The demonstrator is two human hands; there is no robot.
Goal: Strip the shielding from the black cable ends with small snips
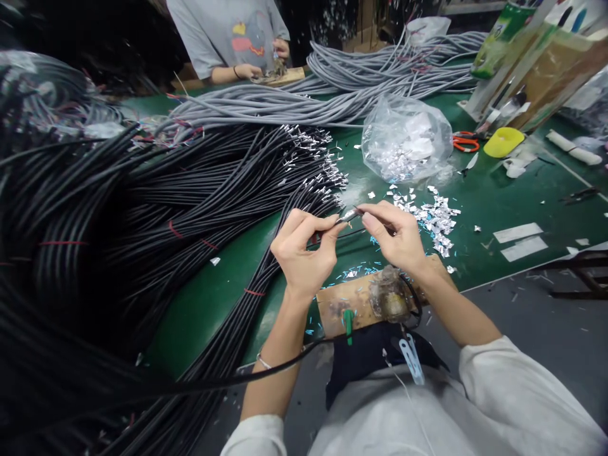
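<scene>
Left hand: the person's left hand (pixel 304 250) is pinching a slim black cable with a silver-foil tip (pixel 349 215); thumb and forefinger are closing together just behind the tip, with the other fingers curling inward.
Right hand: the right hand (pixel 398 235) is meeting the tip from the other side, thumb and forefinger nearly together; whether they are gripping the foil or a small dark item cannot be told.
Held cable position: its tip is sitting between the two hands, above the green tabletop (pixel 199 326).
Black stock: a thick spread of black cables (pixel 228 190) is lying left of the hands, many silver ends pointing toward them.
Grey stock: long grey cables (pixel 266 104) are stretching across behind the black ones.
Foil scraps: loose silver foil pieces (pixel 437 221) are lying beyond the right hand; a clear plastic bag (pixel 406 136) is holding more.
Board: a pale wooden board (pixel 335 310) is resting at the near table edge, carrying a worn metal fixture (pixel 393 301).
Scissors: orange-handled scissors (pixel 466 142) are lying just beside the bag.
Opposite side: a co-worker in a grey printed shirt (pixel 218 31) is working across the table.
</scene>
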